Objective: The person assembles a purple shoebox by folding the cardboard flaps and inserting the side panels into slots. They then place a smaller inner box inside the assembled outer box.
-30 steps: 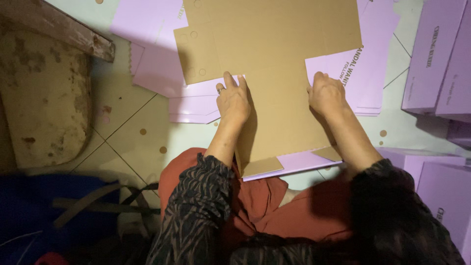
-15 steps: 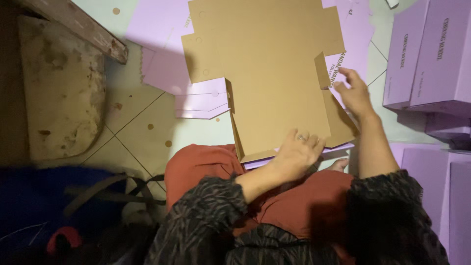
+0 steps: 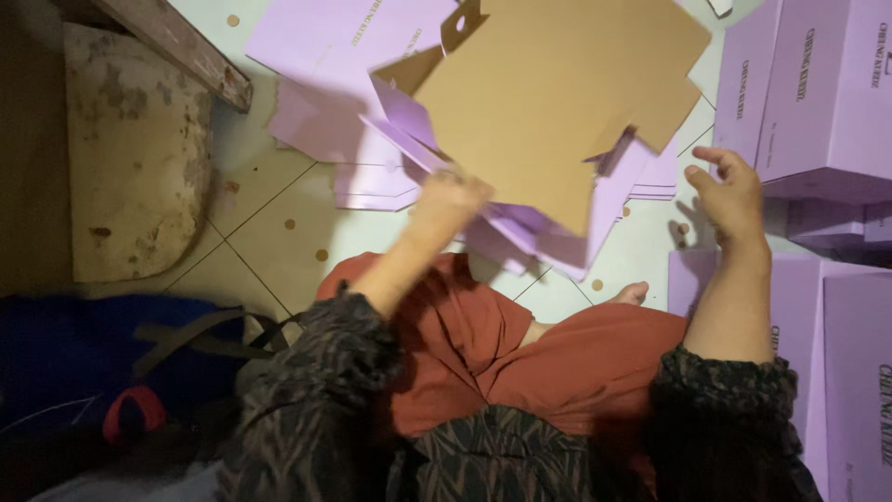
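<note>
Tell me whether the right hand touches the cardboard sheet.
Apart: the head view shows bare floor between the open right hand and the cardboard sheet.

Lilac boxes [image 3: 818,84], right; flat blank [image 3: 557,102] perhaps tilted.

Light falls from above onto the upper middle and right of the view, where the pale tiled floor [image 3: 279,223] and the stacked lilac boxes [image 3: 818,84] show bright. The left edge and lower corners sink into deep shade. The brown cardboard sheet [image 3: 557,102] is smeared by motion blur, as is the left hand [image 3: 451,197]. The right hand [image 3: 734,195] is sharper and casts a soft shadow on the floor just beside it.
</note>
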